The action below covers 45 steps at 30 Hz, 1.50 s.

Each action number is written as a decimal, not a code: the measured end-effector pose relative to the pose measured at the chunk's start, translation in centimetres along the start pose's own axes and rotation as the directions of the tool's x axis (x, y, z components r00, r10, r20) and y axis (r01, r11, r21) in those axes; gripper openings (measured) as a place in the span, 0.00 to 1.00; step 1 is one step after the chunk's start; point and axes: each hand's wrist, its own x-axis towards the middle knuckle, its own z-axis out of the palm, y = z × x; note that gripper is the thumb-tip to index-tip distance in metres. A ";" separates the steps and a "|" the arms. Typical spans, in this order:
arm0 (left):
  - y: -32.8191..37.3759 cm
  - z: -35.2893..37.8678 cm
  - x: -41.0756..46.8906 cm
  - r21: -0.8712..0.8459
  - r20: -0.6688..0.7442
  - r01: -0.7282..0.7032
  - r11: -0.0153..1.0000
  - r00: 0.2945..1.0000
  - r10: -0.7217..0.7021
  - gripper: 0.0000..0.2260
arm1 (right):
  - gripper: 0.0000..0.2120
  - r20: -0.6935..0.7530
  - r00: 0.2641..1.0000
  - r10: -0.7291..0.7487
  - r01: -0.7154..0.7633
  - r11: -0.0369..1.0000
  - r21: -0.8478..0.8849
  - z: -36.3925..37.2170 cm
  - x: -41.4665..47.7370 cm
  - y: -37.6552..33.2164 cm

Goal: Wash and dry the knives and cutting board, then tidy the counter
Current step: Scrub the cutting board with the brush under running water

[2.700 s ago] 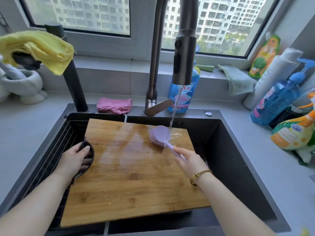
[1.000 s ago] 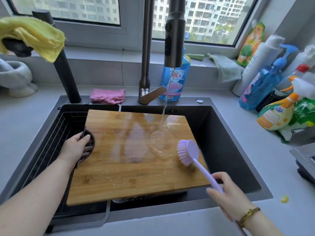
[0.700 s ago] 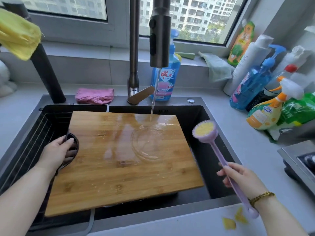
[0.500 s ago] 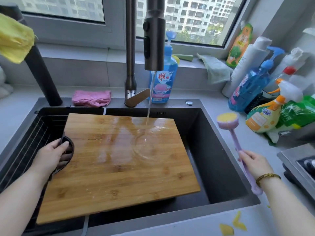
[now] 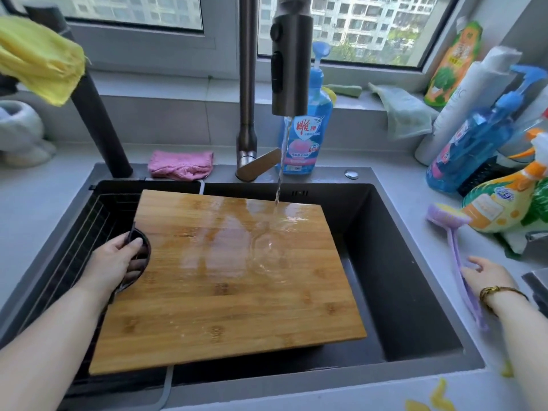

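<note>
Cutting board (image 5: 237, 277) rinses over the sink (image 5: 394, 277), left hand (image 5: 114, 264) gripping its handle, while the brush (image 5: 447, 215) has moved right of the sink, right hand's (image 5: 489, 275) grip unclear, so scrubbing looks done.

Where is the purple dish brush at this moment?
Head view: the purple dish brush lies on the counter right of the sink, its head beside the orange spray bottle, its handle against the right hand.
</note>
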 end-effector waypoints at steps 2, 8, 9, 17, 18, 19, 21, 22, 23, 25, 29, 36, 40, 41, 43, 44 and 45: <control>0.0 -0.1 0.0 -0.008 -0.005 0.005 1.000 1.000 -0.005 0.14 | 0.23 -0.144 0.989 -0.035 0.031 0.999 -0.026 0.2 -0.9 -0.8; 0.3 0.0 -0.5 -0.027 -0.006 0.003 1.000 1.000 -0.003 0.12 | 0.32 -0.208 0.868 -0.451 0.465 0.885 0.020 5.1 -3.6 -5.6; 0.4 0.1 -0.6 -0.026 -0.007 0.003 1.000 1.000 -0.003 0.11 | 0.25 -0.128 0.889 -0.439 0.446 0.894 0.034 6.1 -4.2 -6.4; 1.3 0.2 -1.2 -0.019 0.004 -0.001 1.000 1.000 0.002 0.11 | 0.26 0.525 0.847 -0.087 -0.008 0.984 0.176 12.0 -7.5 -9.9; 1.3 0.1 -1.2 -0.016 0.001 0.005 1.000 1.000 -0.005 0.12 | 0.26 0.527 0.846 -0.078 -0.027 0.981 0.190 12.3 -7.6 -9.9; 1.3 0.2 -1.3 -0.017 -0.004 0.012 1.000 1.000 -0.012 0.13 | 0.25 0.524 0.849 -0.071 -0.040 0.979 0.198 12.4 -7.6 -9.9; 1.2 0.3 -1.7 -0.030 -0.007 0.035 0.999 0.999 -0.035 0.13 | 0.23 0.510 0.857 -0.078 -0.041 0.975 0.218 12.0 -7.5 -9.9; 1.2 0.4 -2.0 -0.036 -0.007 0.041 0.999 0.999 -0.041 0.13 | 0.22 0.502 0.860 -0.088 -0.030 0.975 0.221 11.4 -7.4 -10.1; 1.3 0.6 -2.3 -0.045 -0.014 0.047 0.998 0.999 -0.048 0.13 | 0.21 0.495 0.863 -0.096 -0.018 0.975 0.220 10.8 -7.2 -10.2; 1.4 0.9 -2.4 -0.066 -0.019 0.076 0.995 0.997 -0.078 0.14 | 0.21 0.476 0.873 -0.104 0.010 0.980 0.197 9.5 -6.4 -10.5; 2.5 2.0 -3.1 -0.106 0.053 0.145 0.984 0.989 -0.140 0.05 | 0.25 0.430 0.901 -0.059 0.020 0.995 0.095 6.4 -5.4 -10.4; 4.3 4.2 -4.0 -0.037 0.213 0.234 0.972 0.952 -0.221 0.12 | 0.27 0.371 0.928 -0.021 0.044 0.998 -0.052 1.3 -4.5 -9.8; 5.1 5.5 -4.5 0.053 0.314 0.256 0.965 0.914 -0.259 0.14 | 0.24 0.292 0.955 -0.057 0.065 0.998 -0.017 -0.8 -3.8 -9.2; 5.1 5.8 -4.4 0.070 0.330 0.266 0.961 0.903 -0.274 0.14 | 0.24 0.273 0.960 -0.069 0.076 0.997 -0.013 -1.3 -3.7 -9.0; 5.3 6.3 -4.4 0.121 0.352 0.279 0.953 0.885 -0.304 0.11 | 0.21 0.241 0.967 -0.086 0.088 0.996 0.004 -2.2 -3.5 -8.9; 5.3 6.5 -4.4 0.151 0.363 0.287 0.946 0.874 -0.323 0.10 | 0.20 0.250 0.964 -0.085 0.088 0.996 0.000 -2.5 -3.4 -8.8; 5.1 6.8 -4.4 0.175 0.376 0.296 0.939 0.861 -0.342 0.10 | 0.20 0.253 0.964 -0.079 0.083 0.997 -0.003 -2.8 -3.6 -8.8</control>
